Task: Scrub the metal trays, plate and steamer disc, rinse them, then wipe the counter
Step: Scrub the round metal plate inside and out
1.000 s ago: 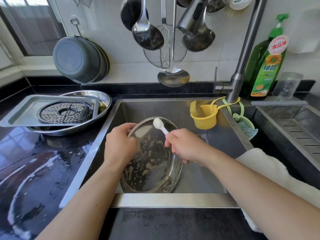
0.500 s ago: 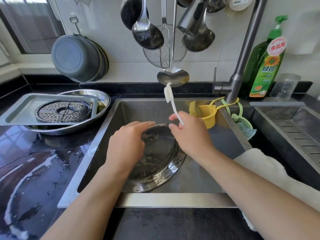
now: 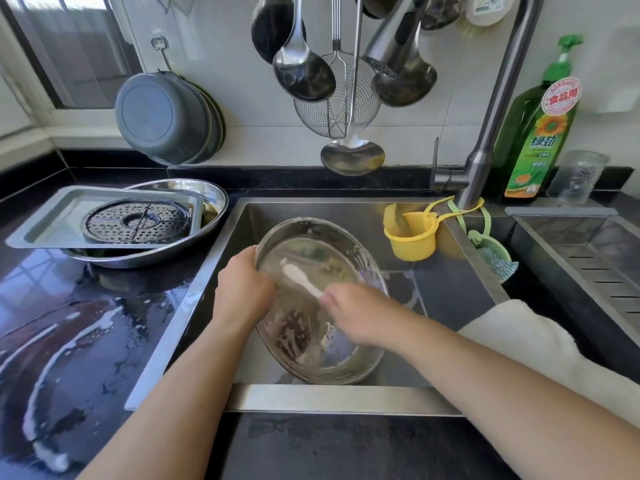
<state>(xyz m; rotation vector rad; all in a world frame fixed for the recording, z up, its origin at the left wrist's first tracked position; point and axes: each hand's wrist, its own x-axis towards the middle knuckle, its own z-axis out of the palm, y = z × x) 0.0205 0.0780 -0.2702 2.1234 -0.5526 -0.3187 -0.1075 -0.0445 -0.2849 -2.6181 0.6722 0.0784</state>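
Note:
A round metal plate (image 3: pixel 346 358), smeared with suds, stands tilted in the sink (image 3: pixel 346 398). My left hand (image 3: pixel 242 292) grips its left rim. My right hand (image 3: pixel 356 313) holds a white brush (image 3: pixel 298 275) whose head lies against the plate's inner face. On the counter at the left, a black perforated steamer disc (image 3: pixel 135 221) lies in a rectangular metal tray (image 3: pixel 45 223), which rests on an oval metal tray (image 3: pixel 207 195).
The black counter (image 3: pixel 69 341) at the left is wet with foam streaks. A yellow cup (image 3: pixel 412 237) and a green scrubber (image 3: pixel 498 261) hang by the faucet (image 3: pixel 485 150). A dish soap bottle (image 3: pixel 536 133) stands behind. A white cloth (image 3: pixel 526 341) drapes the sink's right edge. Ladles hang overhead.
The plate has been tipped back up with its soapy inner face toward me. My right hand brought the brush down from above the sink onto the plate.

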